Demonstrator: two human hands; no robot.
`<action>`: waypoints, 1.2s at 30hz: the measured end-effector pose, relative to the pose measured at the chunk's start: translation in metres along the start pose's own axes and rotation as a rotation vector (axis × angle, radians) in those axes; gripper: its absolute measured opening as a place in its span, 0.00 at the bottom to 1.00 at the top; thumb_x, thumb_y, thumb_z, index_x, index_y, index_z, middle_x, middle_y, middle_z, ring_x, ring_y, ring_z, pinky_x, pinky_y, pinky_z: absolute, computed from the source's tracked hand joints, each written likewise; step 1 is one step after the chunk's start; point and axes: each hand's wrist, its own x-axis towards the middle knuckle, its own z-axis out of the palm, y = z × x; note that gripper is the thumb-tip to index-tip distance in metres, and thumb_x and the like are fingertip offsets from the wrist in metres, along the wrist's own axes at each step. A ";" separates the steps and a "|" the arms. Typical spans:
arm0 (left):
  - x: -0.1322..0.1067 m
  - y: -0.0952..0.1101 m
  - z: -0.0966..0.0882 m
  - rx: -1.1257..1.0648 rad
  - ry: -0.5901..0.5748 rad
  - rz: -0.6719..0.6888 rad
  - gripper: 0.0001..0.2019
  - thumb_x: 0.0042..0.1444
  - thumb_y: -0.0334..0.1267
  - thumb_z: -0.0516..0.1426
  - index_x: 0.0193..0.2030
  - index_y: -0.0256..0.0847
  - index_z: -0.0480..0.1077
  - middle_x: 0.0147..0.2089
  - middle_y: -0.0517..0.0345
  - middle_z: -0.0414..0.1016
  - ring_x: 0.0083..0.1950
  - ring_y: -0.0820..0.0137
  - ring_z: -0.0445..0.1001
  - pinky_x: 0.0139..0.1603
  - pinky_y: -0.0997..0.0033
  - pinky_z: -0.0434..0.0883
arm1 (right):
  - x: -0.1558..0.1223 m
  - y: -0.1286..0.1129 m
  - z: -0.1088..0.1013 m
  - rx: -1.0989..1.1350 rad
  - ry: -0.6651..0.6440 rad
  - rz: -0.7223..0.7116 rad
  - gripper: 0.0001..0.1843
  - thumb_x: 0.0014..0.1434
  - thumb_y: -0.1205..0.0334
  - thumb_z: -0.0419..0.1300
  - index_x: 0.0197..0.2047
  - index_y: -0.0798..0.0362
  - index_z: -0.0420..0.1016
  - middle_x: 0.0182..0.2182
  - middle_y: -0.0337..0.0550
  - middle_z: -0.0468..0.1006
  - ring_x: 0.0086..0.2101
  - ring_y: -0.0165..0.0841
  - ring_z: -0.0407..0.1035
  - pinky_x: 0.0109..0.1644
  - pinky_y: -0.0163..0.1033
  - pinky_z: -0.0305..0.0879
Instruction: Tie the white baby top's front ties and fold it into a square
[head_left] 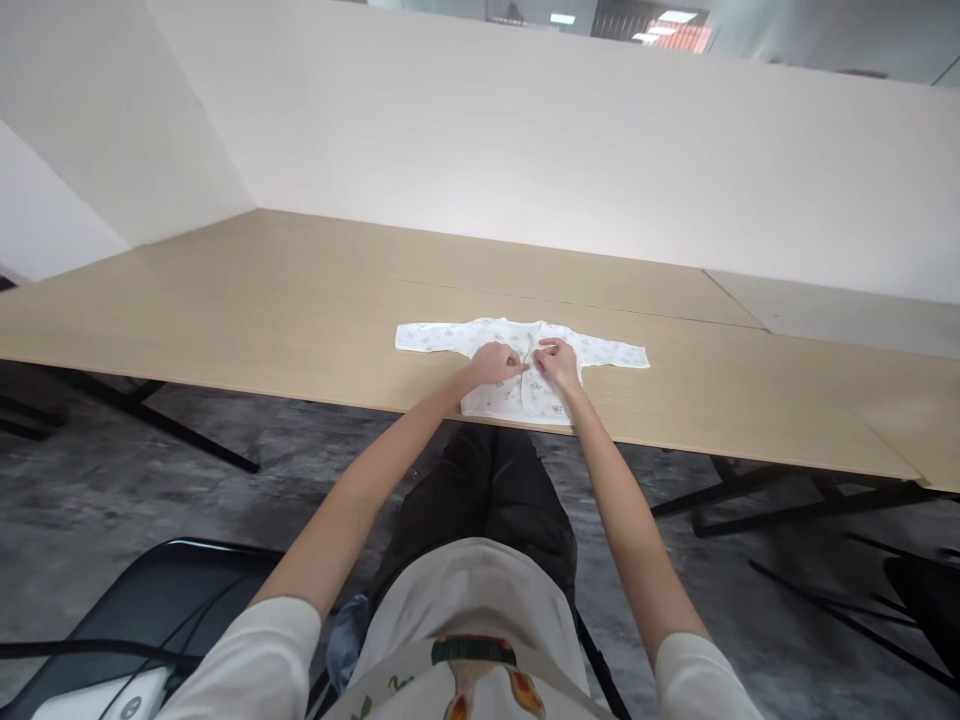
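One shirt [499,398] lies flat in front of you, white with a small scattered print, near the front edge of the tabletop [300,290]. Its collar is away from you and its hem lies just beside that edge. Its two sleeves spread outward, one to your left [429,337] and one to your right [619,353], and one seam-like opening runs down its middle.

Both of your hands are on its chest. Your left hand [498,363] lies just left of the opening, its fingers drawn narrow with the tips at the opening; your right hand [558,363] is bent over the other side, fingertips also narrow and close to your left ones. You cannot tell here whether either pinches cloth, as the tips are too small.

The tabletop is pale wood, with thin joint lines in its surface. Behind it stands a white wall [525,150], with glass [825,45] above. Below are black table legs [180,425] on both sides and a mottled grey floor [315,440]. You stand in dark trousers [487,490] and one printed T-shirt [465,590]. At your lower left is one black chair [165,590], with one white device [105,695] on it, partly cut off.
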 end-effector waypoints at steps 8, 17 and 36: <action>-0.008 0.021 -0.004 -0.044 -0.141 -0.173 0.10 0.47 0.33 0.57 0.34 0.41 0.80 0.36 0.55 0.81 0.37 0.65 0.76 0.36 0.72 0.68 | -0.035 -0.012 -0.004 -0.279 -0.116 -0.090 0.14 0.46 0.74 0.57 0.36 0.52 0.76 0.25 0.37 0.78 0.30 0.33 0.74 0.41 0.36 0.68; -0.004 0.008 0.009 -0.153 -0.102 -0.134 0.10 0.47 0.37 0.56 0.30 0.38 0.79 0.30 0.56 0.79 0.32 0.67 0.75 0.34 0.72 0.69 | -0.046 -0.022 -0.003 -0.345 -0.023 -0.050 0.16 0.45 0.75 0.56 0.37 0.51 0.74 0.23 0.35 0.77 0.31 0.34 0.74 0.42 0.37 0.67; 0.033 0.002 0.017 -0.233 0.250 -0.398 0.11 0.56 0.33 0.52 0.37 0.37 0.75 0.38 0.51 0.79 0.38 0.66 0.74 0.40 0.70 0.69 | -0.002 -0.011 -0.023 -0.372 0.101 -0.100 0.11 0.57 0.54 0.60 0.37 0.53 0.75 0.25 0.43 0.77 0.30 0.36 0.74 0.38 0.39 0.67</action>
